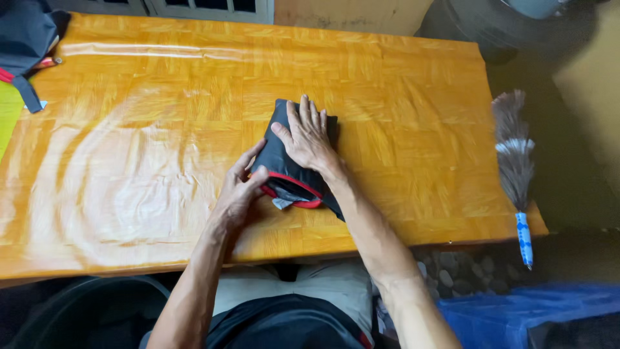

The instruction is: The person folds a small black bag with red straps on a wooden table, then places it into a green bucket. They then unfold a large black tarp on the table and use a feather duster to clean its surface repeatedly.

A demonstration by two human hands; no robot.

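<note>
Black cloth (290,165) with red edging was pressed flat by the open right hand (309,137) mid-frame; its corner was pinched by the left hand (237,190). Folds could spring open if pressing eased.

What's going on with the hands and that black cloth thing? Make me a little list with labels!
Surface: orange wood-pattern table with a glossy cover
Main thing: folded black cloth with red trim, lying near the table's front edge
Right hand: right hand pressed flat on top of the cloth, fingers spread
Left hand: left hand gripping the cloth's left edge by the red trim
Far left corner: dark bag
Right edge: feather duster with a blue handle
Bottom right: blue plastic sheet
</note>
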